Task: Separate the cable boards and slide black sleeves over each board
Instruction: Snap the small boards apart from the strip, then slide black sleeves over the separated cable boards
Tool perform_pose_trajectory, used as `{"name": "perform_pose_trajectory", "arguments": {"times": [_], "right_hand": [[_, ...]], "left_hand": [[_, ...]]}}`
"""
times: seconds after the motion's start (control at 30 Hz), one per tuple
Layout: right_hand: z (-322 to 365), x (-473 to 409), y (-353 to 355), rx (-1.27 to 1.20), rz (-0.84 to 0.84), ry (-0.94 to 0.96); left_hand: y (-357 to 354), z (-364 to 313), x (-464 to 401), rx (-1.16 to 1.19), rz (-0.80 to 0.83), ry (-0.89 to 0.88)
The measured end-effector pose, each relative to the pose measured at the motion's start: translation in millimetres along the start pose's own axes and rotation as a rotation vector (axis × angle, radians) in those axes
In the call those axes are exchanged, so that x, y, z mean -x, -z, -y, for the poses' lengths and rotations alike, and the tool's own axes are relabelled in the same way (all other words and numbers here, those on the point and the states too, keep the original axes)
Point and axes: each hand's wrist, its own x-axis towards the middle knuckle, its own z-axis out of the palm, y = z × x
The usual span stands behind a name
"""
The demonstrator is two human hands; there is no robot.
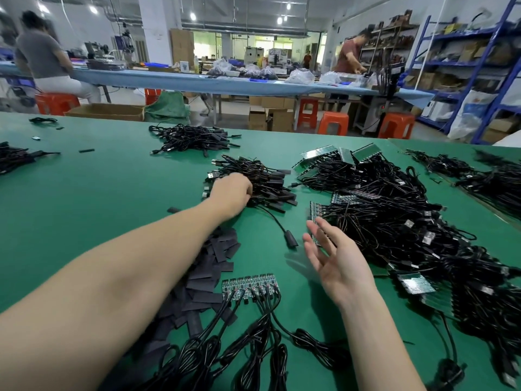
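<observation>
green table [98, 187] fills the view, with a big tangle of cabled boards [394, 221] at right and a heap of black sleeves [208, 266] by the left forearm. left hand [232, 190] reaches into a pile of sleeved cables [262, 182], fingers curled among them; right hand [335, 261] hovers with fingers spread, beyond a joined board strip [249, 286].

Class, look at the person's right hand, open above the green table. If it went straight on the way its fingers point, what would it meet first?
Probably the strip of green boards at the near edge of the big cable heap; the right hand has fingertips almost there, though depth is unclear.
</observation>
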Motion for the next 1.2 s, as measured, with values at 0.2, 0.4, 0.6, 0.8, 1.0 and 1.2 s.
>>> {"name": "perform_pose_trajectory", "arguments": {"times": [0.2,0.4,0.6,0.8,1.0,1.2], "right_hand": [[-2,1,-3,0.011,0.005,-0.025],[-4,3,-6,0.032,0.024,-0.043],[-4,4,-7,0.112,0.045,-0.056],[-1,9,-7,0.679,0.102,0.037],[1,20,-22,1.106,0.231,-0.141],[-7,23,-29,0.996,0.215,-0.209]], "left_hand": [[-24,-5,10,0.202,0.039,-0.091],[-21,-1,3,0.122,0.219,-0.058],[-12,-10,13,0.119,0.249,0.002],[7,-39,64,0.318,0.197,0.069],[14,-64,121,0.443,0.267,0.093],[1,-73,149,0.628,0.126,0.245]]}}
